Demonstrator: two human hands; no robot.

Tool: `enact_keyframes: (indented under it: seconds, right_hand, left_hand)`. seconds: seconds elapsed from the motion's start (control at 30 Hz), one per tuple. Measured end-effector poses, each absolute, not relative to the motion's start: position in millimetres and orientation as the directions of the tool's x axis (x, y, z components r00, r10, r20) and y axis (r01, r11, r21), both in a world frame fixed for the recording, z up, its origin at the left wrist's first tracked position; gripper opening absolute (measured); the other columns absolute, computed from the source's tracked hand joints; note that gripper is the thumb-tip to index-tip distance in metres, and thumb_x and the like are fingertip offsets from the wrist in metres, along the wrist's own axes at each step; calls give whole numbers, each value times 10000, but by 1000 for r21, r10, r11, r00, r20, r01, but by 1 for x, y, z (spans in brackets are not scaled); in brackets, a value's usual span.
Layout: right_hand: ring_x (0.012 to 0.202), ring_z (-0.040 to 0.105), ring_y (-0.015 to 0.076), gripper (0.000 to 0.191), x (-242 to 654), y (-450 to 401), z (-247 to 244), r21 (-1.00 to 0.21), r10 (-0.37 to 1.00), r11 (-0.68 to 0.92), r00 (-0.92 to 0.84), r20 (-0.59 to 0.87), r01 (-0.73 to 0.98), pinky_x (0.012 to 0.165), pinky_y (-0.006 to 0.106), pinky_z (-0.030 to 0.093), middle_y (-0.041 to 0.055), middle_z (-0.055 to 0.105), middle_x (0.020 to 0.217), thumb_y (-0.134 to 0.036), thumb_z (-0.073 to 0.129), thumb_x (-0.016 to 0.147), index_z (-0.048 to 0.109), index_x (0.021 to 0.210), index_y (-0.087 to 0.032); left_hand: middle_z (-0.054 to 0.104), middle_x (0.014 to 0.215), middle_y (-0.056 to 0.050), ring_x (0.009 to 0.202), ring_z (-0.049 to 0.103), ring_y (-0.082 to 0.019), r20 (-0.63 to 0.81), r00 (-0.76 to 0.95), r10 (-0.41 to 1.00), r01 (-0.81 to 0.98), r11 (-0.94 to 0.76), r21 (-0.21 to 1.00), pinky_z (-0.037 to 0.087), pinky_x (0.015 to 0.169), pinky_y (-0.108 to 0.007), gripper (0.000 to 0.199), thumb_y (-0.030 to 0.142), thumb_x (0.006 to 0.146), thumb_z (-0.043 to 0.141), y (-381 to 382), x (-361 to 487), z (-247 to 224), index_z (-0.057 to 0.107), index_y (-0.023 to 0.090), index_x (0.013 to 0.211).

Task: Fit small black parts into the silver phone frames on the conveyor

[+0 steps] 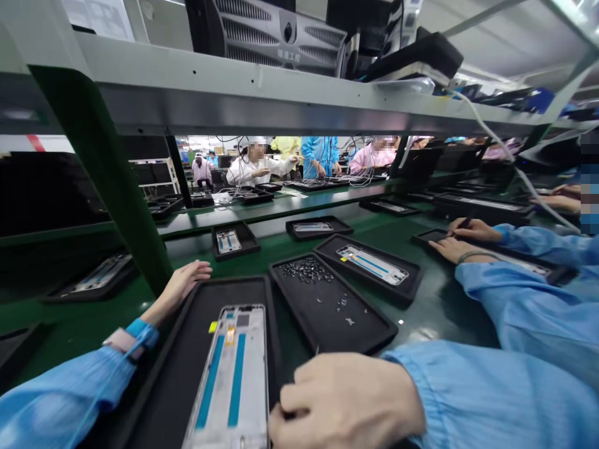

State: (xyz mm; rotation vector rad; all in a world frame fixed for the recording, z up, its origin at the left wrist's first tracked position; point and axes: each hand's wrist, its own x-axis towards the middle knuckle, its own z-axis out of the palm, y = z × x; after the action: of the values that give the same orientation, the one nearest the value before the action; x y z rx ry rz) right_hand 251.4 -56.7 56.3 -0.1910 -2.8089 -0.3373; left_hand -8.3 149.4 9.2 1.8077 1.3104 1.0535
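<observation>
My left hand (180, 288) is open, its fingers stretched out by the far left corner of a black tray (191, 330). In that tray lies a silver phone frame (250, 380) with two blue strips and a yellow tab. My right hand (349, 399) is curled at the frame's lower right edge, closed on a thin pointed tool (317, 350), of which only the tip shows above the fingers. Just beyond it, a second black tray (327, 318) holds a heap of small dark parts (306, 269) and a few loose ones.
More black trays with phone frames stand behind, one at the right (374, 265). A co-worker's hands (463, 240) work over a tray at the right. A green post (107, 168) rises at the left, and a metal shelf (281, 100) spans overhead. People sit across the line.
</observation>
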Motion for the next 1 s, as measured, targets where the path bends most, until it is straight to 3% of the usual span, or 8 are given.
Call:
enact_keyframes:
  seconds: [0.1, 0.2, 0.27, 0.33, 0.5, 0.67, 1.0]
  right_hand:
    - [566, 451, 101, 95, 251, -65, 27, 107, 192, 968, -943, 270, 228, 457, 230, 392, -4, 618, 817, -227, 506, 858, 573, 900, -174]
    - [707, 522, 109, 123, 257, -69, 24, 36, 244, 966, -947, 208, 256, 422, 245, 372, -18, 636, 955, -187, 550, 818, 590, 934, -201]
    - [793, 557, 100, 251, 267, -62, 33, -71, 319, 948, -924, 210, 311, 452, 216, 389, -22, 619, 1044, -108, 559, 774, 600, 992, -225]
    - [795, 586, 90, 340, 284, -42, 42, -201, 434, 897, -867, 245, 393, 538, 183, 423, -14, 627, 1012, -37, 541, 733, 621, 998, -235]
    - [732, 617, 146, 142, 327, 51, 42, -358, 833, 553, -485, 266, 753, 657, 224, 438, 26, 676, 792, -121, 580, 739, 690, 817, -165]
    - [766, 638, 161, 127, 335, 112, 23, -381, 877, 479, -411, 250, 791, 701, 211, 439, 69, 702, 798, -149, 599, 753, 707, 806, -107]
    - [797, 624, 147, 139, 330, 118, 4, -333, 895, 440, -377, 237, 834, 708, 198, 431, 48, 684, 845, -174, 652, 733, 714, 854, -146]
  left_hand:
    - [668, 1006, -105, 920, 620, -267, 132, 235, 963, 458, -230, 859, 509, 790, -368, 494, 564, 821, 454, 131, -26, -2, 644, 138, 982]
    - [655, 1083, -65, 1026, 581, -289, 84, 316, 945, 563, -259, 785, 469, 884, -371, 481, 560, 705, 599, 105, -42, -10, 643, 194, 1014]
    - [633, 1128, -49, 1074, 556, -282, 123, 346, 930, 643, -330, 691, 432, 941, -383, 483, 537, 702, 600, 89, -47, -11, 616, 211, 1058]
    - [639, 1110, -58, 1064, 564, -281, 202, 316, 927, 693, -371, 618, 428, 948, -400, 474, 537, 717, 556, 77, -44, -11, 610, 200, 1046]
    - [672, 989, -86, 966, 609, -280, 347, 230, 909, 733, -396, 553, 470, 876, -413, 395, 482, 749, 437, 66, -23, -14, 619, 181, 927]
    - [664, 975, -70, 945, 612, -254, 393, 254, 884, 758, -434, 486, 481, 846, -396, 311, 393, 789, 416, 63, -15, -21, 606, 195, 935]
    - [639, 1013, -87, 966, 579, -261, 333, 273, 902, 749, -417, 515, 445, 879, -427, 357, 417, 792, 409, 65, -18, -24, 595, 178, 982]
